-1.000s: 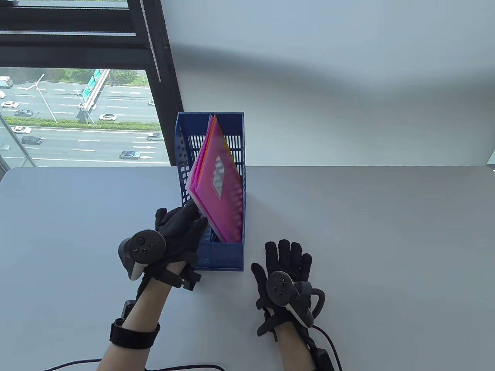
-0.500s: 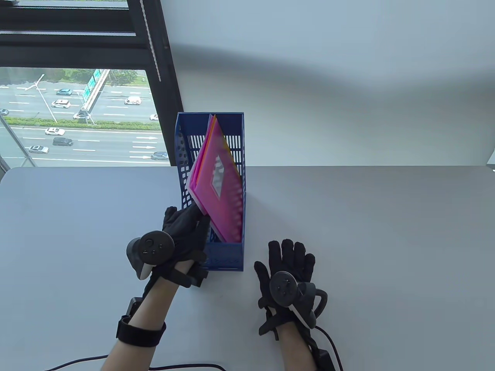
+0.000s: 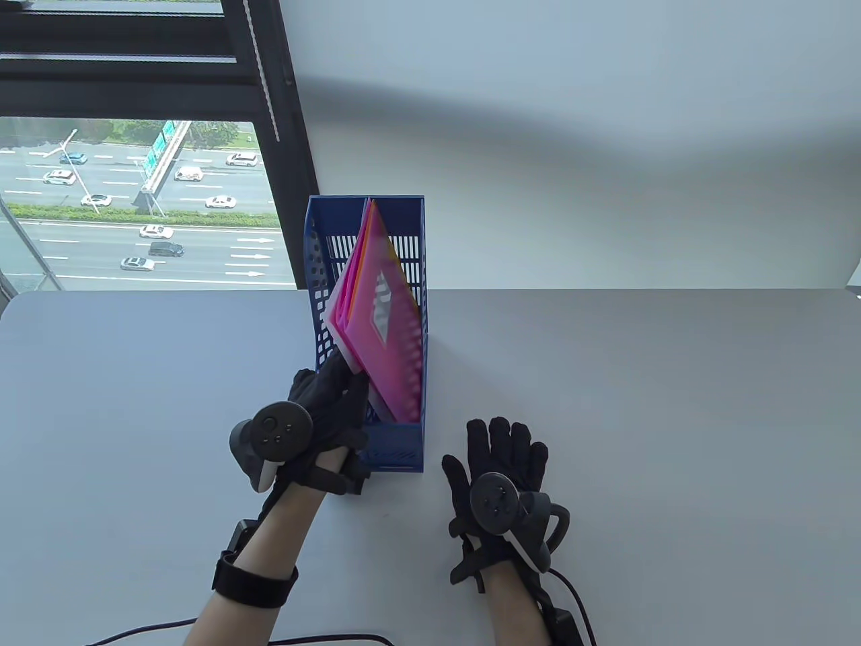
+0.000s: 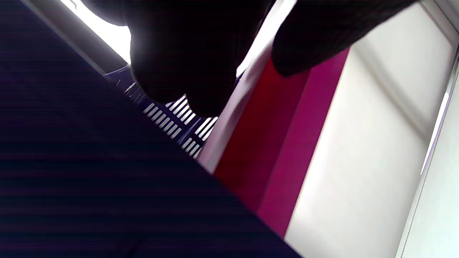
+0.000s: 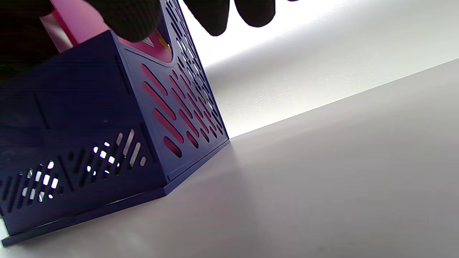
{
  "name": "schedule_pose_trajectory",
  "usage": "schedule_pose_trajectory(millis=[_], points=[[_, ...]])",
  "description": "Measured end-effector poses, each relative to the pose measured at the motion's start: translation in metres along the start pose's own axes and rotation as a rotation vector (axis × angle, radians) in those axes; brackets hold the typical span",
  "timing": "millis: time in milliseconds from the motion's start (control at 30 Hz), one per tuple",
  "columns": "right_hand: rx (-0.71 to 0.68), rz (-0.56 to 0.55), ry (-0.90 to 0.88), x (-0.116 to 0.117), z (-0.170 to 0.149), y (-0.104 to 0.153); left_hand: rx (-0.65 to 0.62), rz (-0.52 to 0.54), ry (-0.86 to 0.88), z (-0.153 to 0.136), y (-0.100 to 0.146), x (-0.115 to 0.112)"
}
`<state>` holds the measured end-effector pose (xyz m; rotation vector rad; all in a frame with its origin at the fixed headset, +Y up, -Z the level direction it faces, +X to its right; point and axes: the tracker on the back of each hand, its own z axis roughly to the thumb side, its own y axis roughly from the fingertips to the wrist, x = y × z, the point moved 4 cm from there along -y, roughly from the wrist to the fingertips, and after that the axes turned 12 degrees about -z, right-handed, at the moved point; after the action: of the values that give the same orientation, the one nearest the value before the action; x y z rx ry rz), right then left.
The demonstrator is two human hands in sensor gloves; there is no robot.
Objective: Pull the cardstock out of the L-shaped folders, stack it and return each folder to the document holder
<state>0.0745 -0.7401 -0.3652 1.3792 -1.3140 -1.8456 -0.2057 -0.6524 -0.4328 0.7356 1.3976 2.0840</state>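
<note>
Since a second ago the left hand [image 3: 329,407] has slid a little to the right and closer against the near left corner of the blue document holder [image 3: 397,452], and its forearm has swung the same way; the right hand [image 3: 498,464] has barely shifted, and the holder and its folders [image 3: 380,323] sit as before. Nearest the camera, the right hand lies flat on the white table [image 3: 672,417], fingers straight and spread, holding nothing, just right of the holder's near end and apart from it in the table view. The left hand's fingers [image 4: 186,68] curl at the low near corner of the pink folders, and the left wrist view shows a dark fingertip on each side of the pale and pink sheet edges [image 4: 272,150], so it pinches them. From that pinch the folders rise up and away, fanned and leaning toward the holder's right wall, with their top corner near the holder's far wall. An orange edge shows among the pink ones. The holder [image 5: 107,118] stands upright on the table with slotted sides, pink visible through the slots in the right wrist view. No brand, label or writing can be read on it. Beyond the table's far edge are a white wall and, to the left, a dark-framed window [image 3: 134,202] over a road with cars.
</note>
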Motion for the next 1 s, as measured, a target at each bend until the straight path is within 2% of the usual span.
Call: schedule_pose_trajectory(millis=[200, 433, 600, 767, 1000], points=[[0.004, -0.001, -0.006, -0.001, -0.001, 0.0, 0.11, -0.173, 0.0, -0.008, -0.016, -0.018], [0.008, -0.001, -0.008, -0.001, -0.001, 0.0, 0.073, -0.057, 0.017, -0.004, -0.015, -0.006], [0.012, 0.006, -0.008, 0.001, -0.003, 0.0, 0.024, 0.028, 0.047, -0.002, -0.007, 0.012], [0.003, 0.003, -0.004, 0.001, -0.001, 0.0, -0.03, 0.095, 0.106, 0.006, 0.005, 0.037], [-0.003, 0.007, -0.003, 0.001, 0.001, 0.001, -0.124, 0.258, 0.125, 0.023, 0.029, 0.091]])
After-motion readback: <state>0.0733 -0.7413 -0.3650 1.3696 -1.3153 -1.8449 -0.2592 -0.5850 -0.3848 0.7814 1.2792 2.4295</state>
